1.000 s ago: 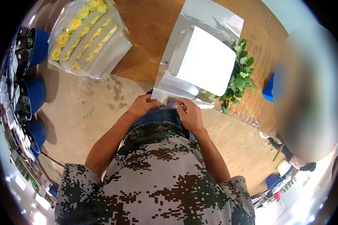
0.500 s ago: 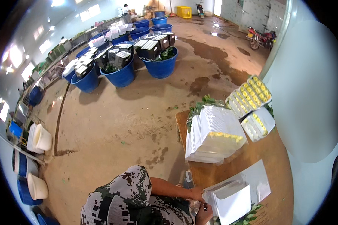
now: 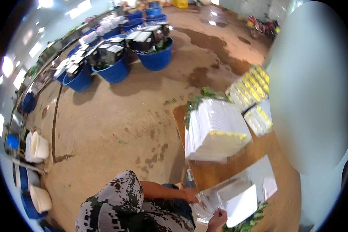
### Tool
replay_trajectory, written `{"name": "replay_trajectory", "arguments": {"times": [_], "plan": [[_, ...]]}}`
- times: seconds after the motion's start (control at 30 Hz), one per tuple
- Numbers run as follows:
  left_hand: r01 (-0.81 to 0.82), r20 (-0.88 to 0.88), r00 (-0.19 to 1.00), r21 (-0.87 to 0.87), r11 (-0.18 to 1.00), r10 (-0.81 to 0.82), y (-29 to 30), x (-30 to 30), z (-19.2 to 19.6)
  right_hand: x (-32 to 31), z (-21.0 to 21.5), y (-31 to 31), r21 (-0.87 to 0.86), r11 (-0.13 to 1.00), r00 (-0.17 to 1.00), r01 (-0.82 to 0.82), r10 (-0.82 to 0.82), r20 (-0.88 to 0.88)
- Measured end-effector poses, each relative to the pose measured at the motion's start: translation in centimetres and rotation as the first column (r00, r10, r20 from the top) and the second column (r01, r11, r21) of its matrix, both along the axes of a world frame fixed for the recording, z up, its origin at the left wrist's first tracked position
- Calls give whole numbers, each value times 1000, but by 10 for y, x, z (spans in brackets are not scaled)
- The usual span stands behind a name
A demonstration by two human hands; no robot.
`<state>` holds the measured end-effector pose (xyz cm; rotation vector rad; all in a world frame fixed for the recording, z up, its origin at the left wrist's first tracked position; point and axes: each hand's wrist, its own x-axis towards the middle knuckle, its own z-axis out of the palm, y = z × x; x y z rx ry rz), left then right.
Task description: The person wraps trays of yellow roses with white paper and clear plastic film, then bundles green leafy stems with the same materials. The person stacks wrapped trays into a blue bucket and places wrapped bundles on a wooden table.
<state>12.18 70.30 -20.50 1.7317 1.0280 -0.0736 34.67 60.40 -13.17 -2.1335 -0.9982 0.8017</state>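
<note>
At the table's near edge, my left hand [image 3: 190,195] is closed on the left side of a clear plastic sheet [image 3: 209,202]. My right hand [image 3: 218,219] pinches the same plastic closer to me, its fingertips together. The plastic lies against a bundle wrapped in white card [image 3: 241,205], and green leaves [image 3: 251,221] stick out from its near end. A flat clear-and-white sheet [image 3: 267,176] spreads under and beyond the bundle. Some of my left fingers are hidden by the plastic and blur.
On the brown table [image 3: 210,170], a stack of white-wrapped bundles [image 3: 220,127] shows yellow flower heads along one edge. More packs of yellow flowers [image 3: 249,89] sit behind it. Blue tubs [image 3: 154,58] with wrapped bundles stand across the floor. A pale wall [image 3: 317,96] borders the right.
The view has shifted, so the surroundings sit higher and further left. My hands have drawn apart, with the clear plastic now spread between them. A small dark thing earlier at my right fingers no longer shows.
</note>
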Motion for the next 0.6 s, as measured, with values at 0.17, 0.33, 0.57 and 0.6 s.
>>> {"name": "replay_trajectory", "arguments": {"times": [0.17, 0.33, 0.57, 0.6], "plan": [[9, -171, 985, 96, 995, 8, -22, -26, -82, -26, 56, 26, -157, 985, 998, -66, 69, 11], [-234, 172, 962, 120, 965, 212, 21, -2, 75, -19, 68, 36, -43, 995, 995, -89, 87, -55], [-66, 333, 914, -442, 894, 232, 24, 21, 80, -27, 64, 40, -10, 999, 995, -54, 53, -81], [-110, 310, 922, -360, 927, 230, 22, 24, 83, -25, 65, 39, 1, 997, 995, -74, 74, -70]]}}
